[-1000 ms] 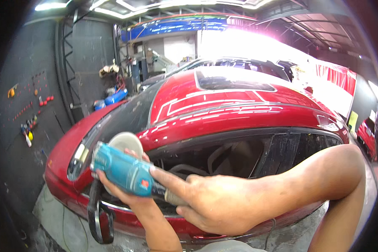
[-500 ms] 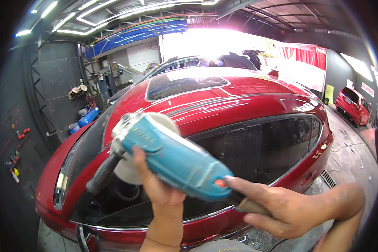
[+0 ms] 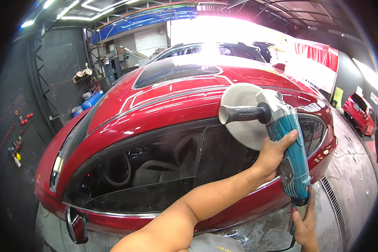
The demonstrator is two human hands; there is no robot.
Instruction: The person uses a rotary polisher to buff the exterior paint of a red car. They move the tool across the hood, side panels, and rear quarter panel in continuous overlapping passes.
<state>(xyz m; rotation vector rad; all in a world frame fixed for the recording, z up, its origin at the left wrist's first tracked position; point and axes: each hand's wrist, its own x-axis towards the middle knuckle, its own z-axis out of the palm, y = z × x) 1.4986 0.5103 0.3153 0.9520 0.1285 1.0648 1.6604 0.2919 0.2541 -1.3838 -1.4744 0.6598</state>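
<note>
polisher: you hold the teal angle polisher [image 3: 287, 147] at right of centre of the frame, its white round pad [image 3: 243, 119] up against the dark side window [image 3: 222, 155] and roof edge of the red car [image 3: 176, 101]
left hand: your left hand [image 3: 275, 155] crosses from lower centre, fingers [image 3: 287, 138] wrapped tight around the polisher body just below the head
right hand: your right hand [image 3: 304, 224] at lower right, fingers closed on the tail end by the cord
side handle: black side handle [image 3: 243, 113] sticks out left, nobody gripping it
progress: pad looks placed on the window-top strip; roof paint is glossy with sharp light reflections, no compound smears visible; can't tell if pad is spinning; lower door [image 3: 248, 206] shows dull, likely not worked yet
rest: mirror [image 3: 76, 224] lower left, second red car [image 3: 359, 113] far right
</note>
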